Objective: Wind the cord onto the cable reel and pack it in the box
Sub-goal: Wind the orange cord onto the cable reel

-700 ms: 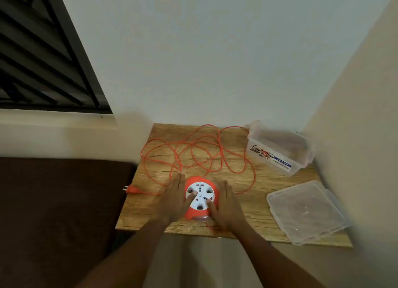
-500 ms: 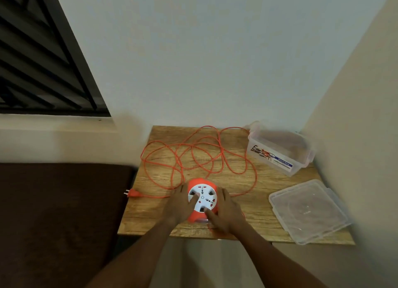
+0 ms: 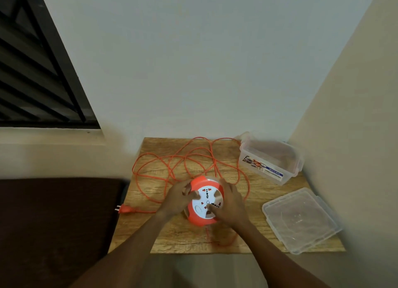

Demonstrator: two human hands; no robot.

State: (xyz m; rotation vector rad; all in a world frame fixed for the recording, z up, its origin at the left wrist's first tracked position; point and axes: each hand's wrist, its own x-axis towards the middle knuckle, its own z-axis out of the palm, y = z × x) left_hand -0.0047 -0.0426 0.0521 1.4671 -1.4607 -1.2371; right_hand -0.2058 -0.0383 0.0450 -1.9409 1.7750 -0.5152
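Note:
An orange cable reel (image 3: 201, 220) with a white socket face sits tilted near the front of the wooden table (image 3: 258, 193). My left hand (image 3: 177, 198) grips its left rim with the thumb on the white face. My right hand (image 3: 231, 203) holds its right side, fingers pressed on the face. The orange cord (image 3: 172, 160) lies in loose loops behind the reel, and its plug (image 3: 125, 209) rests at the table's left edge. A short loop of cord shows under my right wrist. The clear plastic box (image 3: 272, 158) stands open at the back right.
The box's clear lid (image 3: 301, 217) lies flat at the front right, overhanging the table's edge. Walls close in behind and to the right. A dark brown cushion (image 3: 53, 223) lies left of the table, below a window with black bars (image 3: 38, 61).
Both hands have closed tighter on the reel and lifted its near side, so it now tilts. The white face has turned a little.

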